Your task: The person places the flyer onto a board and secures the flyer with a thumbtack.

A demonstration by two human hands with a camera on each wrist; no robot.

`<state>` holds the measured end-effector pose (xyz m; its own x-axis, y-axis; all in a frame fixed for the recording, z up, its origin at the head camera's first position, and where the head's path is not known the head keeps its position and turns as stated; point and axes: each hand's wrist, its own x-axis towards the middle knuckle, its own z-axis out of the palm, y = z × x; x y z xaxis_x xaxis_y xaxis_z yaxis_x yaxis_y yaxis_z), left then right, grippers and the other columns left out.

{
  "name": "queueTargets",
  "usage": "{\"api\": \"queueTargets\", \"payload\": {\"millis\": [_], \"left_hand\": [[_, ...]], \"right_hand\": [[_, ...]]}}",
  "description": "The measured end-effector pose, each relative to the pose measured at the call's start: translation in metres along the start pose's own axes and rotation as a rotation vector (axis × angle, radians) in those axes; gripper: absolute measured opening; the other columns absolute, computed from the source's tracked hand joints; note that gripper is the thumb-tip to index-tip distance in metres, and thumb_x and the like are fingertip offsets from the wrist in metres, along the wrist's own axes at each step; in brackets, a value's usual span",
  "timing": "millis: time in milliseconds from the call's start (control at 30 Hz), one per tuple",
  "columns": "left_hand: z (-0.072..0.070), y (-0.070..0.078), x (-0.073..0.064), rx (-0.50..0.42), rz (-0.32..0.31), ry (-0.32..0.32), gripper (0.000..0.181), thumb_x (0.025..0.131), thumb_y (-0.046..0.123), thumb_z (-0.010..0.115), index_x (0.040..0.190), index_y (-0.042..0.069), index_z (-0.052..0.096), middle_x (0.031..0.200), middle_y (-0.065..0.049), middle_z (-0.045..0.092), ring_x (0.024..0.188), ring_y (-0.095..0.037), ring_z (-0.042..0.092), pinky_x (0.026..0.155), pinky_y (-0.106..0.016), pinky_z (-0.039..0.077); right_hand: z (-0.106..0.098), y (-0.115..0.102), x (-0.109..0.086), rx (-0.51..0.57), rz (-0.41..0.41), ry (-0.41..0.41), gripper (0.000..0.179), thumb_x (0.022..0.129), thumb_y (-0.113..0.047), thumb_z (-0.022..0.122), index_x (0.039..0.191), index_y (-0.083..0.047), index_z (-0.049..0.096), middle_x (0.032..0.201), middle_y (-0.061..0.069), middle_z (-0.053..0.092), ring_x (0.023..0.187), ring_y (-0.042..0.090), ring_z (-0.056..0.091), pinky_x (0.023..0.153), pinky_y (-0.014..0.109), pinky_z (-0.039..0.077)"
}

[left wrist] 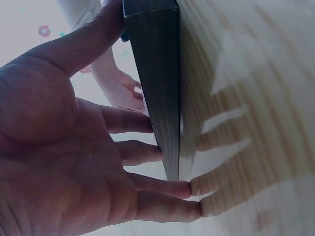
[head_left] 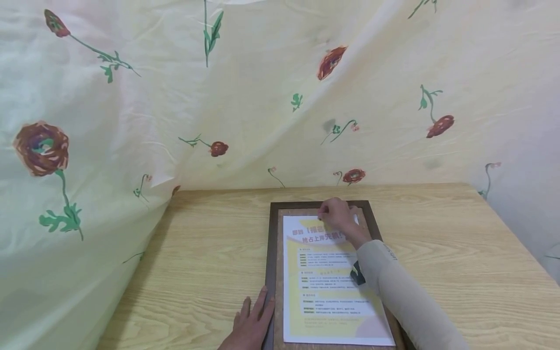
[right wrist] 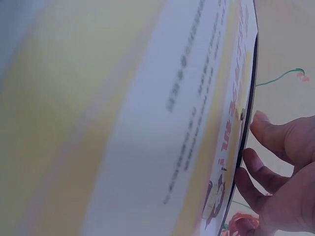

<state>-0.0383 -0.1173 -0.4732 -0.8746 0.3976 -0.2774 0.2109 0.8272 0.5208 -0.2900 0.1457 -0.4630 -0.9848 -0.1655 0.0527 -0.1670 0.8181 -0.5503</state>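
A printed yellow-and-white sheet [head_left: 325, 291] lies on a cork board [head_left: 337, 346] with a dark wooden frame [head_left: 272, 243]. Beside the frame's left rail my left hand [head_left: 251, 321] rests with straight fingers. In the left wrist view, its fingertips meet the side of the frame [left wrist: 153, 64] and the tabletop, the thumb reaching up past the rail. My right hand [head_left: 339, 214] is over the top edge of the sheet, fingers loosely bent. A small push pin [right wrist: 242, 116] stands in the sheet's upper part, close to the right thumb, with space between thumb and fingers.
The board lies on a light wood-grain table [head_left: 210, 243]. A pale floral cloth [head_left: 262, 97] hangs behind the table and along its left side. A black object [head_left: 357, 273] shows at the right sleeve's cuff, over the sheet.
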Motion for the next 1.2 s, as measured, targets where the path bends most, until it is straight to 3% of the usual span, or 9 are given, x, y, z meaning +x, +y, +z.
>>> {"api": "queueTargets", "payload": {"millis": [200, 400, 600, 767, 1000, 1200], "left_hand": [[0.002, 0.001, 0.0, 0.0, -0.008, 0.003, 0.124, 0.055, 0.061, 0.088, 0.148, -0.002, 0.036, 0.158, -0.025, 0.017, 0.127, -0.068, 0.025, 0.085, -0.084, 0.03], [0.004, 0.0, 0.0, -0.014, -0.007, 0.008, 0.124, 0.055, 0.062, 0.087, 0.148, -0.002, 0.036, 0.158, -0.025, 0.018, 0.128, -0.068, 0.024, 0.086, -0.084, 0.03], [0.003, -0.002, 0.0, -0.01, 0.004, 0.002, 0.124, 0.056, 0.061, 0.088, 0.148, -0.002, 0.035, 0.157, -0.026, 0.017, 0.128, -0.068, 0.024, 0.084, -0.085, 0.03], [0.001, -0.001, -0.001, -0.013, 0.002, -0.008, 0.125, 0.055, 0.061, 0.088, 0.149, -0.002, 0.035, 0.158, -0.026, 0.017, 0.128, -0.068, 0.023, 0.085, -0.084, 0.03], [-0.002, 0.0, -0.002, -0.01, 0.0, -0.017, 0.125, 0.055, 0.062, 0.088, 0.149, -0.001, 0.035, 0.158, -0.026, 0.017, 0.128, -0.068, 0.024, 0.086, -0.083, 0.031], [-0.007, -0.001, -0.004, -0.071, 0.037, -0.015, 0.122, 0.057, 0.059, 0.088, 0.15, 0.0, 0.034, 0.158, -0.028, 0.016, 0.127, -0.069, 0.023, 0.086, -0.081, 0.035]], "right_hand": [[-0.006, -0.002, -0.007, -0.058, -0.012, 0.017, 0.007, 0.088, -0.011, 0.074, 0.094, -0.008, 0.074, 0.098, 0.009, 0.065, 0.098, 0.031, 0.057, 0.101, 0.079, 0.014], [-0.016, -0.001, -0.02, -0.126, -0.029, 0.021, 0.013, 0.091, -0.019, 0.072, 0.102, -0.011, 0.073, 0.103, 0.009, 0.064, 0.098, 0.03, 0.057, 0.095, 0.069, 0.031], [-0.022, 0.006, -0.029, -0.101, -0.065, 0.067, 0.013, 0.09, -0.015, 0.073, 0.1, -0.008, 0.072, 0.105, 0.014, 0.063, 0.102, 0.037, 0.055, 0.097, 0.075, 0.019], [-0.027, 0.012, -0.037, -0.102, -0.072, 0.07, 0.022, 0.089, -0.013, 0.073, 0.109, -0.005, 0.07, 0.112, 0.018, 0.061, 0.107, 0.04, 0.053, 0.099, 0.074, 0.016], [-0.034, 0.015, -0.054, -0.108, -0.085, 0.075, 0.031, 0.087, -0.011, 0.075, 0.116, -0.002, 0.067, 0.121, 0.023, 0.059, 0.114, 0.044, 0.05, 0.096, 0.074, 0.018], [-0.04, 0.021, -0.072, -0.127, -0.125, 0.093, 0.03, 0.087, -0.011, 0.074, 0.115, -0.002, 0.067, 0.125, 0.027, 0.057, 0.116, 0.045, 0.05, 0.093, 0.074, 0.022]]}}
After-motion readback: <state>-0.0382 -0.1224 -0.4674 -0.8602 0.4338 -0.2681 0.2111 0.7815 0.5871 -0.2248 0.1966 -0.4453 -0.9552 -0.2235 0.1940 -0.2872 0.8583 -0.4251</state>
